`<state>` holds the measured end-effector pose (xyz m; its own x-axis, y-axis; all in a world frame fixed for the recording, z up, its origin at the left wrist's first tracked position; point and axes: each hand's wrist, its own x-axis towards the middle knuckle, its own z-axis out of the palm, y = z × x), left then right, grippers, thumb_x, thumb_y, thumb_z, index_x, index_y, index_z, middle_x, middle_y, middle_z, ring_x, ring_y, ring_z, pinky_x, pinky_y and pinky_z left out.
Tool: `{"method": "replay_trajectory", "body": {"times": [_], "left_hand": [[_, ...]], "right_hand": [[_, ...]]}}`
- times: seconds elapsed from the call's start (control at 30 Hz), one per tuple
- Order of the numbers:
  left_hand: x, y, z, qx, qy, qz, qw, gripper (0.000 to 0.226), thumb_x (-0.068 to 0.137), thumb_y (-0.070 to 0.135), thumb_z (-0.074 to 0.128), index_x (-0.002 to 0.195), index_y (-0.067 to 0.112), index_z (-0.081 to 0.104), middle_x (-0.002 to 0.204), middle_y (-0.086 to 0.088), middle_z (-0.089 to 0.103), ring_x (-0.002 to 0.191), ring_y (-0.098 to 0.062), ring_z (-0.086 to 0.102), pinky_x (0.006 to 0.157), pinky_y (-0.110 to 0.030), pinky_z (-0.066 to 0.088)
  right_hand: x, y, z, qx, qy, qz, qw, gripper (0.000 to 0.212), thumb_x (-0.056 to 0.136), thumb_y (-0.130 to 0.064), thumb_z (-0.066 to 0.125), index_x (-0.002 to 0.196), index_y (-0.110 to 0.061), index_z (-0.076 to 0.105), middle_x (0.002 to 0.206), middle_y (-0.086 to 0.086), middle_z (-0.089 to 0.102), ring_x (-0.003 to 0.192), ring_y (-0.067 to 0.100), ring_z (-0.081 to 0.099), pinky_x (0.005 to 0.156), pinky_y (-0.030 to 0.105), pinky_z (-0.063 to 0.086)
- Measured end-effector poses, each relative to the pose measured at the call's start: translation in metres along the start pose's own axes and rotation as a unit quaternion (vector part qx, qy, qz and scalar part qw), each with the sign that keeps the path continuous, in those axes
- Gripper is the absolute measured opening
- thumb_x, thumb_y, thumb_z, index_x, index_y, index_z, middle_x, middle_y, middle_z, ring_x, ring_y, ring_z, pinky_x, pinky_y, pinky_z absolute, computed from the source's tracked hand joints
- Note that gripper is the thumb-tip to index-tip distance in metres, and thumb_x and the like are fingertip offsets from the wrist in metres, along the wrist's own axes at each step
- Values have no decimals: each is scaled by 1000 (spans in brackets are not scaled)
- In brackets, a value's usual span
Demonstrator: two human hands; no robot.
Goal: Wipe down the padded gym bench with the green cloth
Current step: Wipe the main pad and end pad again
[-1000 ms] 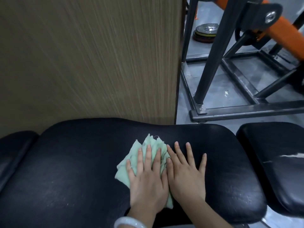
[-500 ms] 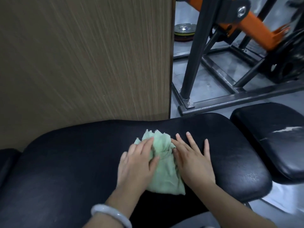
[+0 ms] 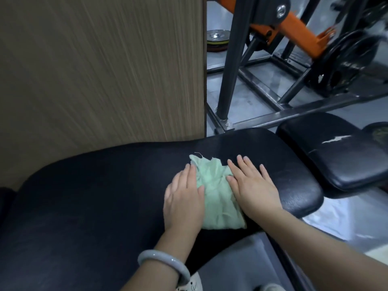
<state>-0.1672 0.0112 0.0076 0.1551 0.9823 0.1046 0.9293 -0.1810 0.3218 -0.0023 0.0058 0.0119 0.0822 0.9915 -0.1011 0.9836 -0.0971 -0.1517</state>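
Crumpled pale-green cloth (image 3: pixel 216 198) lies on the black padded vinyl bench (image 3: pixel 94 202), centre-right of frame. Left hand (image 3: pixel 184 202) flat, fingers straight and together, touching the cloth's left edge. Right hand (image 3: pixel 252 185) flat, fingers spread, thumb side pressing the cloth's right edge. Grey bangle (image 3: pixel 163 264) on left wrist, lower centre.
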Motion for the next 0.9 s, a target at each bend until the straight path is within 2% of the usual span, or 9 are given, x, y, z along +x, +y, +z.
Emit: {"method": "replay_trajectory", "body": {"times": [0.07, 0.13, 0.23, 0.33, 0.4, 0.5, 0.7, 0.8, 0.9], "left_hand": [[-5, 4, 4, 20, 0, 13, 1000, 58, 86, 38, 50, 137, 10, 50, 141, -5, 51, 128, -21, 50, 104, -34, 33], [-6, 10, 9, 31, -33, 35, 998, 63, 85, 41, 38, 138, 9, 49, 146, -5, 44, 135, -19, 39, 106, -36, 23], [-1, 23, 15, 12, -51, 47, 998, 62, 86, 34, 35, 139, 4, 47, 149, -6, 40, 137, -17, 31, 108, -36, 18], [6, 27, 19, -10, -59, 49, 997, 59, 88, 30, 32, 140, 6, 45, 148, -5, 41, 137, -18, 36, 106, -36, 21], [11, 25, 17, -1, -74, 74, 994, 64, 91, 37, 15, 150, 12, 24, 157, 1, 21, 144, -13, 17, 112, -33, 9], [20, 28, 11, 5, -93, 65, 994, 76, 73, 51, -19, 145, 25, -20, 151, 16, -24, 138, 0, -26, 111, -26, -20], [21, 56, 19, 17, -97, 46, 994, 93, 63, 67, -37, 142, 20, -25, 157, 8, -21, 139, -5, -27, 109, -31, -26], [18, 67, 26, 6, -111, 65, 992, 81, 69, 63, -24, 138, 20, -28, 156, 8, -22, 139, -6, -29, 109, -33, -24], [19, 78, 27, -12, -114, 81, 990, 87, 69, 59, -18, 146, 19, -20, 157, 8, -17, 139, -5, -26, 111, -30, -23]], "right_hand": [[-2, 13, -8, -27, -6, 18, 999, 75, 83, -53, -18, 152, -34, 3, 161, -5, -2, 147, 11, -7, 118, 40, -4], [7, 18, -15, -36, 27, 38, 998, 57, 99, -42, 1, 153, -29, 6, 162, 0, -1, 148, 17, -3, 118, 43, -1], [16, -4, -21, 100, 119, -67, 986, 54, 97, -29, 23, 149, -14, 31, 156, 7, 26, 146, 23, 19, 116, 40, 11], [14, -16, -9, 142, 28, -168, 975, 71, 89, -48, 0, 152, -20, 20, 158, -6, 17, 142, 2, -1, 114, 24, -5], [15, -3, 1, 108, 35, -160, 981, 76, 89, -53, -6, 151, -21, 23, 158, -5, 17, 145, 7, 1, 114, 27, -7], [17, 18, 7, 61, 84, -129, 986, 64, 98, -45, 11, 144, -14, 42, 151, 5, 37, 143, 22, 27, 116, 35, 10], [15, 57, 4, 16, 99, -115, 988, 57, 101, -43, 15, 142, -15, 44, 148, 7, 42, 139, 27, 34, 112, 40, 12], [7, 76, 3, -14, 99, -94, 990, 54, 96, -38, 27, 143, -18, 43, 148, 8, 42, 137, 30, 36, 109, 44, 12], [-1, 89, 0, -11, 83, -65, 994, 62, 99, -51, 10, 147, -22, 35, 153, 5, 32, 142, 27, 27, 111, 41, 6]]}}
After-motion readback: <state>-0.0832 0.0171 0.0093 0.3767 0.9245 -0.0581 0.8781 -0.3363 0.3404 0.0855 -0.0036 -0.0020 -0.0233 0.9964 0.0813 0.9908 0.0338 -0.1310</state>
